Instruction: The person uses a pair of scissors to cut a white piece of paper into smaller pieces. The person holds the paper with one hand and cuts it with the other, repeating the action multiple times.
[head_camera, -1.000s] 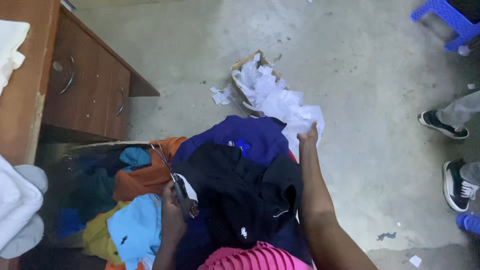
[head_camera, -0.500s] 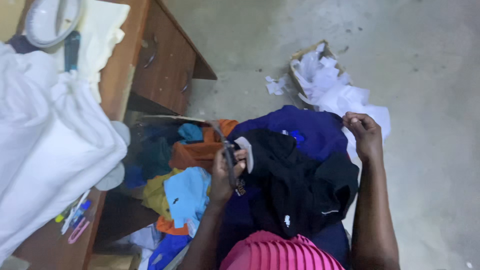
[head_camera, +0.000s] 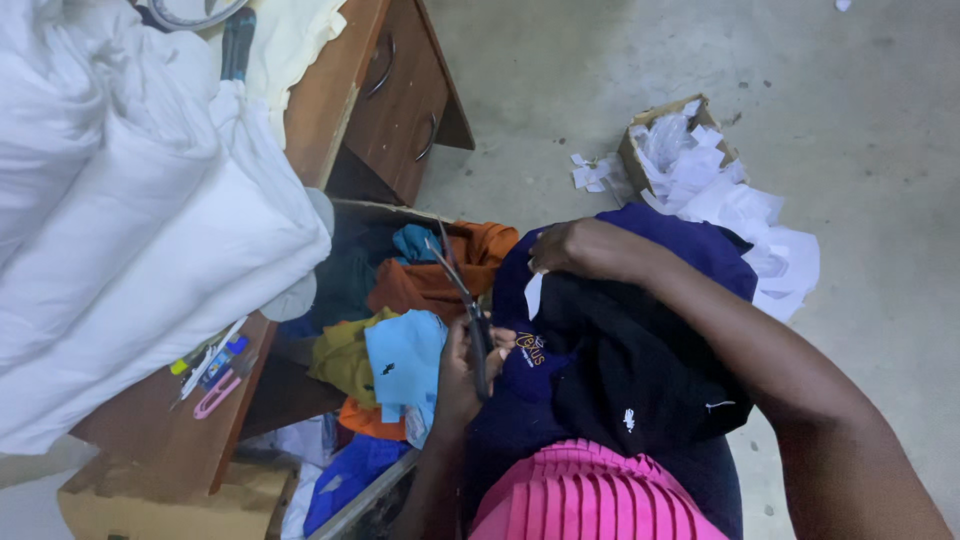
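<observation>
A pile of dark clothes, a navy garment (head_camera: 690, 250) and a black one (head_camera: 640, 370), lies on my lap above a pink pleated fabric (head_camera: 590, 495). My left hand (head_camera: 462, 365) grips a pair of scissors (head_camera: 458, 285), blades pointing up and away, beside a navy piece with an embroidered emblem (head_camera: 530, 350). My right hand (head_camera: 585, 250) rests on top of the navy garment, fingers closed on a fold of it near a small white tag (head_camera: 533, 295).
A cardboard box of mixed coloured clothes (head_camera: 400, 310) stands left of my lap. A wooden desk with drawers (head_camera: 390, 95) carries white bundled fabric (head_camera: 130, 230), pens and pink clippers (head_camera: 215, 395). A small box of white paper scraps (head_camera: 690, 160) sits on the concrete floor.
The view swung left, showing more of the desk and white fabric. My right hand moved from the far edge of the navy garment back toward the scissors. The left hand still holds the scissors.
</observation>
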